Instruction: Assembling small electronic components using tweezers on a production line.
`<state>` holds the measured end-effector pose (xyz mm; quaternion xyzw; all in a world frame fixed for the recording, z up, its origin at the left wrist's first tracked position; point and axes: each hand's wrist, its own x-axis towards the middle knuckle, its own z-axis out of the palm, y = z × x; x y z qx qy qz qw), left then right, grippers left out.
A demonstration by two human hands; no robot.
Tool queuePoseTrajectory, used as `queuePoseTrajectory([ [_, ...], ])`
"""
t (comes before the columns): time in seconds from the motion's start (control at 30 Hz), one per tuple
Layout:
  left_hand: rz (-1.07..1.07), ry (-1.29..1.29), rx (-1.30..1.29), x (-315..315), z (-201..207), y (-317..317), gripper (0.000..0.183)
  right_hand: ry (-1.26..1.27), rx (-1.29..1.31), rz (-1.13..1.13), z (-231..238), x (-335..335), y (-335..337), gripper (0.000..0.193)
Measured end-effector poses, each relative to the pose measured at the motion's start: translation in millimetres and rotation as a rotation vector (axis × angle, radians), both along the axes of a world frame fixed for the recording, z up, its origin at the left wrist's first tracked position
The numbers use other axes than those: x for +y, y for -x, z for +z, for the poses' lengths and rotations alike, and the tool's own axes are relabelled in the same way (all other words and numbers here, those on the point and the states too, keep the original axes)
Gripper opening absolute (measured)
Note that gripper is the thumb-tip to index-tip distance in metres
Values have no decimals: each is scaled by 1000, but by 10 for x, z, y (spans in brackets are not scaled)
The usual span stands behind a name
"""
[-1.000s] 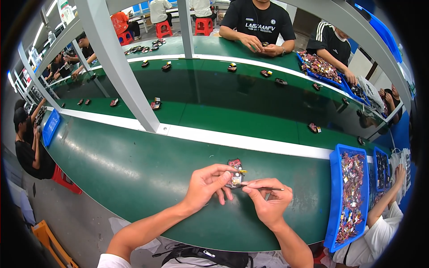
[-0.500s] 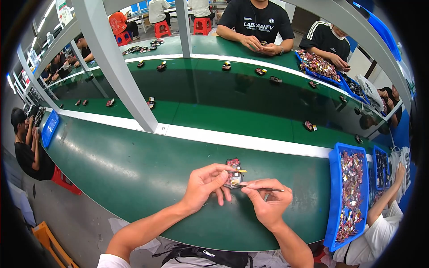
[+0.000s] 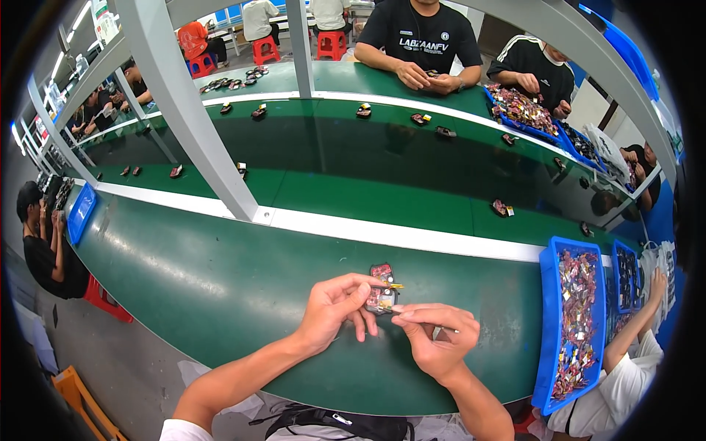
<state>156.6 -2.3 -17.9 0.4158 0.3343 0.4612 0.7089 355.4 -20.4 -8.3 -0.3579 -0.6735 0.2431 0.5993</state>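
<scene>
At right, a blue tray (image 3: 546, 323) holds reddish parts (image 3: 578, 323); left hand (image 3: 332, 309) grips a device (image 3: 381, 273), right hand (image 3: 440, 339) a slim tool (image 3: 451, 329); far, a lettered black shirt (image 3: 423, 29).

Red stools (image 3: 332, 37) at back; orange frame (image 3: 68, 375) lower left.

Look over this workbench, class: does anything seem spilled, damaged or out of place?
Nothing stands out. The left hand holds a reddish module, the right hand points a thin tool at it, and small parts sit inside the large blue tray. Fine damage would be too small to tell.
</scene>
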Motion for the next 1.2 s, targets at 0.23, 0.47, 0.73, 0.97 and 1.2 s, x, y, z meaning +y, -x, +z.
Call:
queuePoseTrajectory([
  [0.23, -21, -22, 13, -10, -36, 18, 35, -158, -101, -4, 9, 27, 11, 17],
  [0.47, 0, -98, 71, -16, -44, 12, 34, -29, -22, 4, -16, 6, 13, 15],
  [0.73, 80, -175, 116, -65, 35, -37, 34, 135, 32, -60, -20, -9, 16, 12],
  [0.97, 93, -223, 130, -95, 61, -35, 30, 241, 94, -17, -59, 20, -35, 13],
  [1.2, 100, -210, 138, -107, 88, -41, 25, 222, 93, 29, -41, 28, -32, 14],
])
